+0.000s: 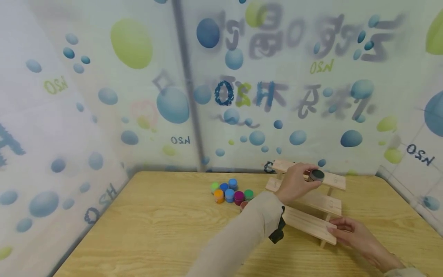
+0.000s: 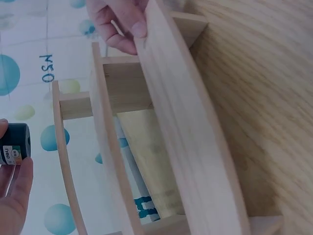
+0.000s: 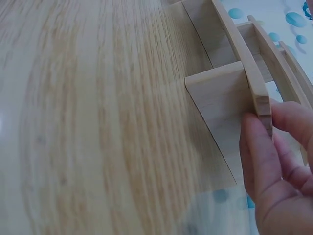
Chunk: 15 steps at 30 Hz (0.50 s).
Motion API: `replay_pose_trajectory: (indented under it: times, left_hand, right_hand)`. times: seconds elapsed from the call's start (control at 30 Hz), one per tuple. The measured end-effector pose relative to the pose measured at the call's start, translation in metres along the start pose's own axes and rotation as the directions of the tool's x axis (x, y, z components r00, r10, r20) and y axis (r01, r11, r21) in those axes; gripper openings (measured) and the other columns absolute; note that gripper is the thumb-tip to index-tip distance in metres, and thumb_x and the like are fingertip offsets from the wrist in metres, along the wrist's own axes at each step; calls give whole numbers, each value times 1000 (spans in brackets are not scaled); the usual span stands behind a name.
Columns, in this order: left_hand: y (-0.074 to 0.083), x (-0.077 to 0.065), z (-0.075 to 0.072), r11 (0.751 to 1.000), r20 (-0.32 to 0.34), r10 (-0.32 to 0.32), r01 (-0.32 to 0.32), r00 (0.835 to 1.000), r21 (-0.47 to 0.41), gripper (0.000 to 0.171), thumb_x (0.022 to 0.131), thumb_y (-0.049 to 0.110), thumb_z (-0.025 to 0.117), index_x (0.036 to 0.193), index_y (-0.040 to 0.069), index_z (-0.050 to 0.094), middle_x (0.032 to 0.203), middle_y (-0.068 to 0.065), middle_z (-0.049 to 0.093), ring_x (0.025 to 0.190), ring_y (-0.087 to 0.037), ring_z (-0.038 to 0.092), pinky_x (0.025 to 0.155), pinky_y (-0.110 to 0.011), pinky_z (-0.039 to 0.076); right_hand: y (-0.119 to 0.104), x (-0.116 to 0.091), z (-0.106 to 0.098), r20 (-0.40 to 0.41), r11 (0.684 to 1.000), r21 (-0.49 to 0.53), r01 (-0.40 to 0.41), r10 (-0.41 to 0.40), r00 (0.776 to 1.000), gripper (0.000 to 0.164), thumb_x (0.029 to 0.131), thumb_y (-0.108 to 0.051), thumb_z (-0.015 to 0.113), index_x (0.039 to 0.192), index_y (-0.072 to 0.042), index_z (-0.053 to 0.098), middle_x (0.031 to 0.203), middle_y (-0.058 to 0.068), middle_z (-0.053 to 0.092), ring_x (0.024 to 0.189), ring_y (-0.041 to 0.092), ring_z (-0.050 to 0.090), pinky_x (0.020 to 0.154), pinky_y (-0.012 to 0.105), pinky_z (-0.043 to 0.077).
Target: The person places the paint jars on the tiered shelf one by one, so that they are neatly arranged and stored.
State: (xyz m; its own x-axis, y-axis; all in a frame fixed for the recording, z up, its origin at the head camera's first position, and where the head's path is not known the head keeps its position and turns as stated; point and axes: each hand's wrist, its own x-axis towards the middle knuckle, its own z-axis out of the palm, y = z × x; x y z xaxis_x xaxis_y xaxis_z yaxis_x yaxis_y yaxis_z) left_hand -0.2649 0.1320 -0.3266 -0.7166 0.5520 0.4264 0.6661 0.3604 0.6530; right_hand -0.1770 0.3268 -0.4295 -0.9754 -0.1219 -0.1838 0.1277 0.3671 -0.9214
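A small dark paint jar (image 1: pixel 316 176) is held between the thumb and fingers of my left hand (image 1: pixel 295 184), above the top board (image 1: pixel 335 180) of a three-step wooden rack. In the left wrist view the jar (image 2: pixel 14 144) shows a printed label and stands apart from the boards. My right hand (image 1: pixel 358 239) pinches the right end of the rack's lowest board (image 1: pixel 308 224). The right wrist view shows the thumb and fingers (image 3: pixel 264 152) on either side of that board end. My left forearm hides the rack's lower left part.
Several paint jars stand grouped left of the rack, among them an orange jar (image 1: pixel 219 196), a purple jar (image 1: pixel 239 197) and a green jar (image 1: pixel 248 194). A reddish-brown jar (image 1: pixel 243 206) is partly behind my sleeve. A patterned curtain (image 1: pixel 228 127) hangs behind the wooden table (image 1: pixel 155 227).
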Motion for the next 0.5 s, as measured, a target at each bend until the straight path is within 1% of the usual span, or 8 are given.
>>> replay_pose_trajectory:
  times: [0.07, 0.13, 0.3, 0.5]
  left_hand:
    - [1, 5, 2, 1000, 5, -5, 5, 1000, 12, 36, 80, 18, 66, 115, 11, 59, 95, 4, 57, 85, 0, 54, 66, -5, 38]
    - [2, 9, 5, 1000, 10, -24, 24, 1000, 18, 37, 80, 18, 67, 115, 11, 59, 98, 5, 58, 86, 0, 55, 66, -5, 38]
    - [3, 16, 12, 997, 18, -73, 73, 997, -13, 39, 78, 15, 68, 116, 11, 58, 107, 3, 59, 90, -1, 56, 67, -5, 39]
    - [1, 20, 20, 992, 8, -111, 111, 994, -53, 39, 79, 13, 67, 116, 10, 58, 105, 3, 60, 92, -2, 57, 67, -6, 40]
  right_hand:
    - [-1, 1, 0, 2, 1000, -1, 8, -8, 1000, 51, 88, -24, 56, 117, 16, 41, 102, 9, 55, 86, 10, 55, 74, 30, 49]
    - [-2, 0, 1, 3, 1000, -8, 16, -16, 1000, 50, 88, -24, 56, 115, 16, 42, 102, 9, 55, 86, 11, 55, 74, 30, 49]
    - [-3, -2, 1, 1, 1000, -19, 24, -24, 1000, 48, 88, -22, 55, 114, 17, 42, 101, 10, 55, 86, 11, 55, 73, 28, 49]
    - [-2, -2, 1, 5, 999, -20, 32, -32, 999, 48, 89, -21, 54, 115, 17, 41, 101, 10, 55, 84, 9, 55, 73, 28, 49]
